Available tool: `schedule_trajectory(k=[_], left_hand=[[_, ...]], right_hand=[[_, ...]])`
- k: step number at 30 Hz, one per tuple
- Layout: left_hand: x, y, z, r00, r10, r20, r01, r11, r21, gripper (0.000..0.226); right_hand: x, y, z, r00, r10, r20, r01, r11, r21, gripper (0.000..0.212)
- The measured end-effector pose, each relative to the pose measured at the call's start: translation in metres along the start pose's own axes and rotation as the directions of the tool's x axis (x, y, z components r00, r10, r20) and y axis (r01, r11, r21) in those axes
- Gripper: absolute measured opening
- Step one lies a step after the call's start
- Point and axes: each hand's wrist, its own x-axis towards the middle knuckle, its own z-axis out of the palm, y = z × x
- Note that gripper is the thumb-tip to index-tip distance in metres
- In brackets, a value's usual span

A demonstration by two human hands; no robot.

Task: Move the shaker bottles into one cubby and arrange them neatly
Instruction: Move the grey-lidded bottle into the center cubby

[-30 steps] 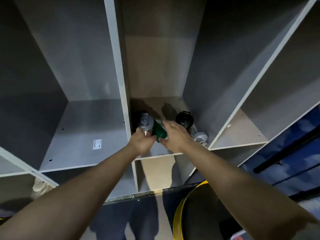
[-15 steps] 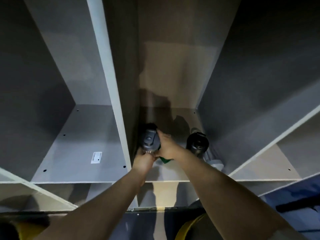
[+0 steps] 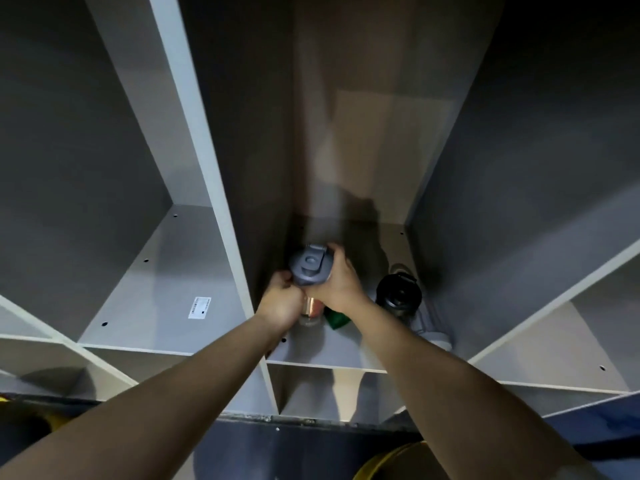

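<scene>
Both my hands reach into the middle cubby (image 3: 346, 355) of a grey shelf unit. They close on a shaker bottle with a grey lid (image 3: 310, 265) that stands against the cubby's left wall. My left hand (image 3: 282, 299) grips its near side, low down, and my right hand (image 3: 337, 282) wraps its right side. Under my right wrist shows part of a green bottle (image 3: 336, 318). A black-lidded bottle (image 3: 398, 292) stands upright to the right, apart from my hands. A pale grey lid or bottle (image 3: 436, 336) lies at the cubby's front right corner.
The left cubby (image 3: 156, 289) holds only a white sticker (image 3: 199, 307) on its floor. Another cubby (image 3: 554, 341) opens to the right, and lower cubbies sit beneath. A yellow-rimmed round object (image 3: 388, 460) is near the bottom edge.
The view has moved closer and shifted left. Both hands stay on the grey-lidded bottle, which now sits deeper against the left wall, with my right hand wrapped further around it.
</scene>
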Motion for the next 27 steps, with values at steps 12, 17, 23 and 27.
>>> schedule_trajectory(k=[12, 17, 23, 27], left_hand=[[-0.082, 0.059, -0.021, 0.891, 0.422, 0.168, -0.443, 0.889, 0.113, 0.058], [-0.107, 0.073, -0.06, 0.844, 0.389, 0.369, -0.472, 0.866, 0.167, 0.059], [-0.124, 0.075, -0.151, 0.801, 0.412, 0.434, -0.51, 0.85, 0.134, 0.034], [-0.129, 0.066, -0.214, 0.806, 0.444, 0.393, -0.529, 0.838, 0.138, 0.025]], right_hand=[[-0.082, -0.079, -0.102, 0.977, -0.213, -0.016, 0.211, 0.974, -0.077, 0.108], [-0.132, -0.104, -0.111, 0.964, -0.264, -0.022, 0.25, 0.936, -0.246, 0.103], [-0.193, -0.155, -0.062, 0.954, -0.3, -0.016, 0.277, 0.896, -0.347, 0.108], [-0.218, -0.193, -0.007, 0.958, -0.279, -0.057, 0.249, 0.919, -0.307, 0.105]])
